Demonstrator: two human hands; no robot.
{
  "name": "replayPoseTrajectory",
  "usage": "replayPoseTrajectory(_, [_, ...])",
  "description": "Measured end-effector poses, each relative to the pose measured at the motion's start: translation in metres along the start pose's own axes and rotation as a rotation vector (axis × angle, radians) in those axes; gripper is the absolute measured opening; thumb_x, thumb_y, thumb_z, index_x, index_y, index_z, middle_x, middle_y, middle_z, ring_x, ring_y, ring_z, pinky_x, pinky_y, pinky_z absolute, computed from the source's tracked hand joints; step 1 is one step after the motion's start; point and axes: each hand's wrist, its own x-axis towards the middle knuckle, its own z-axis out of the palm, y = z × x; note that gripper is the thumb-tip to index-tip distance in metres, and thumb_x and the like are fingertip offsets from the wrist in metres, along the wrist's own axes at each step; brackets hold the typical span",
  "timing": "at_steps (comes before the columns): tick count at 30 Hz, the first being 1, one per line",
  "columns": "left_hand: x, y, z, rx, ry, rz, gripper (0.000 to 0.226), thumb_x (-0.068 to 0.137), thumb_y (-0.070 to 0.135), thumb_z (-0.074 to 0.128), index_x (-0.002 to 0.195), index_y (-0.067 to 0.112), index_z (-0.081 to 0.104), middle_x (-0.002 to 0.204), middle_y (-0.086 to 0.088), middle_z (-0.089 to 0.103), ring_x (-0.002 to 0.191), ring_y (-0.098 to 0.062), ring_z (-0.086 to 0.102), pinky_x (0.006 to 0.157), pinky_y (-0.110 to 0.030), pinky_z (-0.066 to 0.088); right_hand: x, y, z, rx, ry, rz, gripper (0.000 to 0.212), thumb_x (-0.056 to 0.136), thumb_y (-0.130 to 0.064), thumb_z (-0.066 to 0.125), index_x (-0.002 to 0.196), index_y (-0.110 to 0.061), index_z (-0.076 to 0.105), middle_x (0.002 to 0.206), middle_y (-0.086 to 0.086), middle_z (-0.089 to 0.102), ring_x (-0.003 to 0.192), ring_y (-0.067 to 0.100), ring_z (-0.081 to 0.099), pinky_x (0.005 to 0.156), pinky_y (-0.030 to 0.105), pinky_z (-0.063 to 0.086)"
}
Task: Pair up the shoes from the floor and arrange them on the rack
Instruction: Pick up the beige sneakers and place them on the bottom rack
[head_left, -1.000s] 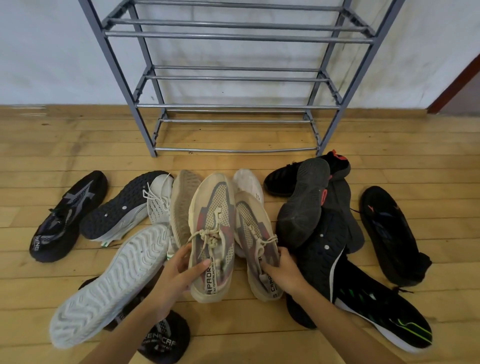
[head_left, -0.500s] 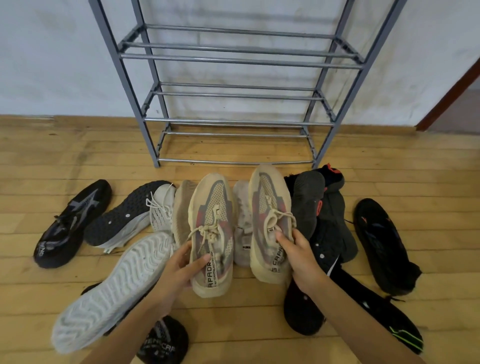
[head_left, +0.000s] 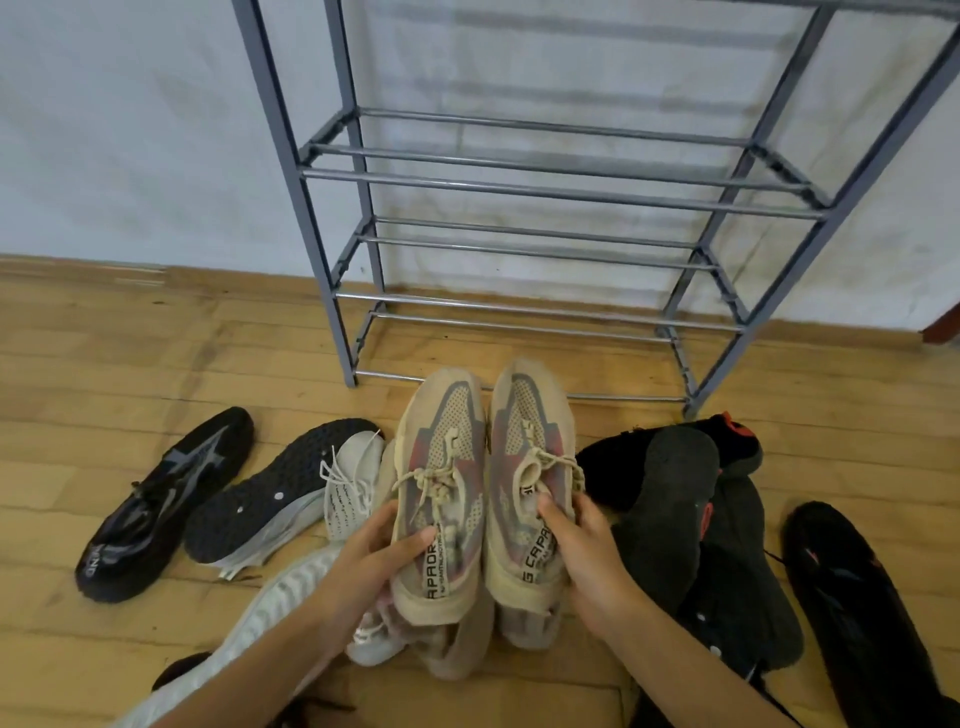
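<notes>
Wooden planks (head_left: 156, 364) below, left hand (head_left: 363, 561) and right hand (head_left: 587, 556) grip mesh sneakers (head_left: 441, 467).

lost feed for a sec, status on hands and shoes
Left hand grips left beige sneaker; right hand, right beige sneaker. Side by side, toes toward rack. Path unobstructed.

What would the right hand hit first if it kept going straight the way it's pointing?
Probably the lowest front bar of the rack, with the beige shoe in the right hand touching first; depth is unclear.
</notes>
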Motion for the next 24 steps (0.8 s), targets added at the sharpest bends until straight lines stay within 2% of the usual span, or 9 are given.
replayPoseTrajectory(2, [0.021, 0.008, -0.006, -0.033, 0.004, -0.058, 0.051, 0.070, 0.026, 0.079, 0.115, 0.030, 0.058, 0.110, -0.008, 0.073, 0.101, -0.030, 0.069, 0.091, -0.048, 0.052, 0.025, -0.004, 0.004, 0.010, 0.003, 0.053, 0.028, 0.090, -0.025, 0.060, 0.118, -0.022, 0.058, 0.111, 0.005, 0.069, 0.103, 0.025, 0.066, 0.096, 0.047, 0.050])
replayPoseTrajectory(6, [0.071, 0.029, -0.025, -0.069, 0.003, -0.179, 0.093, 0.031, 0.037, 0.094, 0.117, 0.030, 0.061, 0.109, -0.007, 0.074, 0.100, -0.028, 0.070, 0.084, -0.043, 0.055, 0.080, -0.017, 0.018, -0.025, 0.015, 0.158, 0.031, 0.088, -0.027, 0.062, 0.118, -0.017, 0.060, 0.110, 0.008, 0.070, 0.103, 0.028, 0.066, 0.098, 0.049, 0.048])
replayPoseTrajectory(8, [0.095, 0.045, -0.033, -0.045, 0.017, -0.202, 0.101, 0.023, 0.041, 0.094, 0.118, 0.026, 0.062, 0.106, -0.007, 0.075, 0.098, -0.028, 0.070, 0.080, -0.040, 0.056, 0.104, -0.030, 0.028, -0.064, 0.018, 0.205, 0.032, 0.088, -0.028, 0.063, 0.117, -0.014, 0.061, 0.110, 0.010, 0.070, 0.102, 0.030, 0.066, 0.097, 0.049, 0.049])
replayPoseTrajectory(11, [0.116, 0.077, -0.036, 0.003, 0.032, -0.205, 0.081, 0.050, 0.043, 0.087, 0.124, 0.028, 0.057, 0.106, -0.003, 0.075, 0.099, -0.025, 0.069, 0.090, -0.043, 0.053, 0.128, -0.056, 0.045, -0.125, 0.054, 0.249, 0.036, 0.089, -0.030, 0.061, 0.122, -0.016, 0.058, 0.115, 0.010, 0.068, 0.104, 0.030, 0.064, 0.098, 0.048, 0.049])
replayPoseTrajectory(16, [0.149, 0.104, -0.049, 0.035, 0.006, -0.151, 0.058, 0.064, 0.037, 0.078, 0.118, 0.031, 0.057, 0.093, 0.003, 0.077, 0.080, -0.014, 0.074, 0.057, -0.026, 0.054, 0.161, -0.081, 0.067, -0.077, 0.058, 0.262, 0.034, 0.090, -0.028, 0.060, 0.122, -0.017, 0.053, 0.116, 0.010, 0.066, 0.104, 0.030, 0.063, 0.096, 0.048, 0.049])
replayPoseTrajectory(18, [0.170, 0.110, -0.057, 0.020, 0.003, -0.152, 0.071, 0.055, 0.040, 0.083, 0.120, 0.025, 0.058, 0.103, -0.003, 0.076, 0.092, -0.019, 0.072, 0.070, -0.033, 0.058, 0.184, -0.083, 0.074, -0.044, 0.046, 0.228, 0.030, 0.092, -0.023, 0.058, 0.120, -0.015, 0.056, 0.114, 0.012, 0.067, 0.103, 0.030, 0.064, 0.095, 0.045, 0.050])
replayPoseTrajectory(20, [0.200, 0.111, -0.066, 0.023, 0.017, -0.164, 0.064, 0.064, 0.036, 0.078, 0.123, 0.020, 0.057, 0.111, -0.009, 0.073, 0.106, -0.027, 0.067, 0.090, -0.045, 0.053, 0.213, -0.085, 0.081, -0.043, 0.023, 0.181, 0.018, 0.091, -0.024, 0.058, 0.109, -0.018, 0.060, 0.114, 0.011, 0.066, 0.105, 0.030, 0.063, 0.097, 0.046, 0.049])
replayPoseTrajectory(22, [0.228, 0.112, -0.076, 0.054, 0.045, -0.159, 0.045, 0.080, 0.025, 0.067, 0.123, 0.019, 0.057, 0.107, -0.007, 0.074, 0.104, -0.027, 0.067, 0.089, -0.043, 0.054, 0.240, -0.086, 0.089, -0.055, 0.012, 0.164, 0.004, 0.092, -0.022, 0.057, 0.091, -0.026, 0.057, 0.110, 0.007, 0.065, 0.107, 0.028, 0.061, 0.100, 0.047, 0.047])
replayPoseTrajectory(24, [0.252, 0.117, -0.082, 0.085, 0.069, -0.153, 0.038, 0.086, 0.022, 0.062, 0.124, 0.020, 0.056, 0.101, -0.002, 0.075, 0.097, -0.021, 0.068, 0.078, -0.034, 0.056, 0.264, -0.085, 0.097, -0.072, 0.004, 0.150, 0.008, 0.093, -0.021, 0.056, 0.088, -0.027, 0.054, 0.108, 0.005, 0.063, 0.107, 0.026, 0.060, 0.099, 0.045, 0.047])
